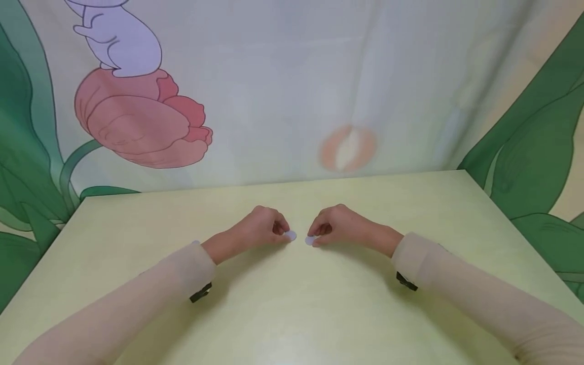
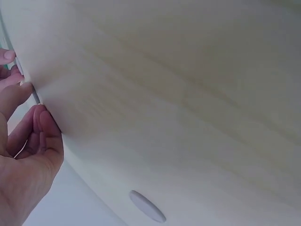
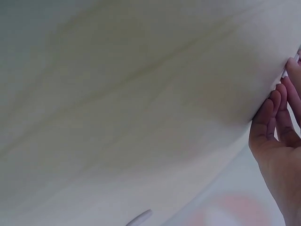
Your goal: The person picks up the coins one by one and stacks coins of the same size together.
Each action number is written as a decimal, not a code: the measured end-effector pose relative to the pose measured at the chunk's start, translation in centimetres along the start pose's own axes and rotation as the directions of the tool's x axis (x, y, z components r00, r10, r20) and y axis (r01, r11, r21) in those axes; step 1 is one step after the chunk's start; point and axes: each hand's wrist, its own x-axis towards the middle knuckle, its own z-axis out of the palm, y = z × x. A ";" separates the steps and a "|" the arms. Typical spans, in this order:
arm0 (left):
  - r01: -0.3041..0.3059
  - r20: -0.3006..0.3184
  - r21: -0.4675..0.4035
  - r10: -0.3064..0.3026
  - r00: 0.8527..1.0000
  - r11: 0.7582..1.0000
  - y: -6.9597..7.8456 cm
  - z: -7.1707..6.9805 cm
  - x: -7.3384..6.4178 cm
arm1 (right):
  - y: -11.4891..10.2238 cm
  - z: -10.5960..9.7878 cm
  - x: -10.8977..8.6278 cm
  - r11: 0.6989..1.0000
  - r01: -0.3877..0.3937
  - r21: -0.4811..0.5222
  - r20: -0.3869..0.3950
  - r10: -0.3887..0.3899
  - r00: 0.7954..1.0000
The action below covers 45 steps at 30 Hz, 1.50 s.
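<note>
Over the middle of the table, my left hand (image 1: 256, 228) pinches a small pale round disc (image 1: 292, 235) between thumb and fingers. Opposite it, my right hand (image 1: 350, 227) pinches a second pale disc (image 1: 309, 241) the same way. A narrow gap separates the two discs, both at the tabletop. From the left wrist view, the left hand's curled fingers touch the surface, and another flat disc (image 2: 147, 206) lies apart from them. The right wrist view catches part of a further disc (image 3: 140, 218) at its bottom edge, away from the right hand (image 3: 277, 136).
A pale yellow table (image 1: 292, 304) spreads under both arms. Behind it hangs a light curtain (image 1: 274, 101) printed with a rabbit, a flower and green leaves. Beside the left sleeve (image 1: 155, 284) a sliver of a pale disc (image 1: 196, 242) peeks out.
</note>
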 end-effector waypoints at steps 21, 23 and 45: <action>-0.048 -0.069 -0.114 0.041 0.997 0.992 -1.7 -1.1 -1.9 | 0.2 0.3 -0.2 0.999 -0.009 -0.046 -0.001 0.009 1.000; -0.052 -0.083 -0.124 0.041 0.996 0.991 -2.2 -1.8 -2.7 | 0.2 0.2 -0.2 0.999 -0.010 -0.050 -0.001 0.010 1.000; -0.041 -0.139 0.025 0.044 0.989 0.999 -6.4 -5.3 -10.3 | 0.0 0.0 -0.1 0.999 -0.015 -0.036 0.006 0.015 1.000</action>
